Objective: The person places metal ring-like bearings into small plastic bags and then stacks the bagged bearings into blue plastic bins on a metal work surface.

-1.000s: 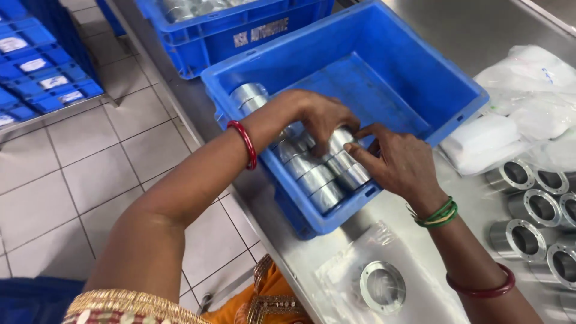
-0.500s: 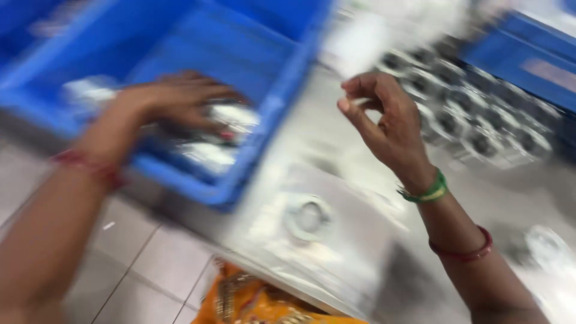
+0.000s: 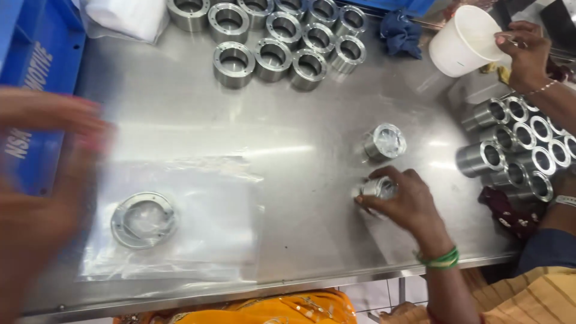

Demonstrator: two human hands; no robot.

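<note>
Fingers [image 3: 377, 198] of the right hand [image 3: 408, 204] curl around a bagged metal sleeve [image 3: 379, 188], pinning it to the worktop [image 3: 312, 150] toward the front right edge, beside a second wrapped sleeve [image 3: 386, 141], so wrapped ones sit apart from bare rings [image 3: 273, 36] at the back edge. Left hand [image 3: 42, 180] is motion-blurred over the front left, near the flange ring [image 3: 143, 219] on a clear plastic bag [image 3: 180, 222]; can't tell its grip.
</note>
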